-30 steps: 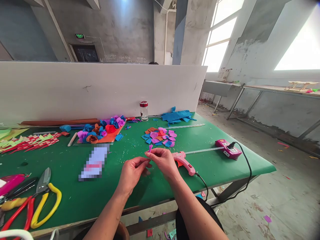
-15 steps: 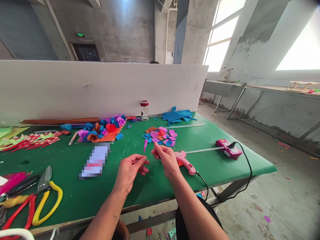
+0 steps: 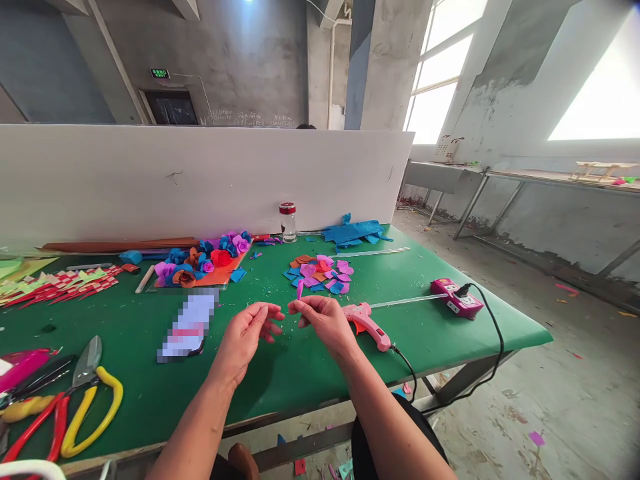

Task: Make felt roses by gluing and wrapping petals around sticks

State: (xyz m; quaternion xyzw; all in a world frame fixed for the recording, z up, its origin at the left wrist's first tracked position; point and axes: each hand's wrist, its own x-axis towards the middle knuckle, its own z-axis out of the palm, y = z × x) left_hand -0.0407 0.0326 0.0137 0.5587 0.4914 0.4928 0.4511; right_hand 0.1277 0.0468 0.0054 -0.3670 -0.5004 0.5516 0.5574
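Above the front middle of the green table, my right hand (image 3: 325, 323) pinches a small rolled piece of purple paper (image 3: 300, 289), which points up from the fingertips. Just left of it my left hand (image 3: 245, 337) is held with its fingers apart and nothing visible in them. Beyond the hands lies a loose pile of pink, blue and orange paper petals (image 3: 309, 269). A pink hot glue gun (image 3: 369, 325) rests right beside my right hand, its nozzle end partly behind that hand.
Paper flowers (image 3: 220, 259) and a lidded glass jar (image 3: 289, 223) stand near a white board (image 3: 215, 177). A blurred phone (image 3: 187, 327), yellow-handled shears (image 3: 93, 400) and red-handled pliers lie left. A purple power strip (image 3: 457, 298) sits right, its black cord hanging off the edge.
The purple paper roll has passed from my left fingertips to my right hand. My left hand has drawn back to the left and its fingers have parted.
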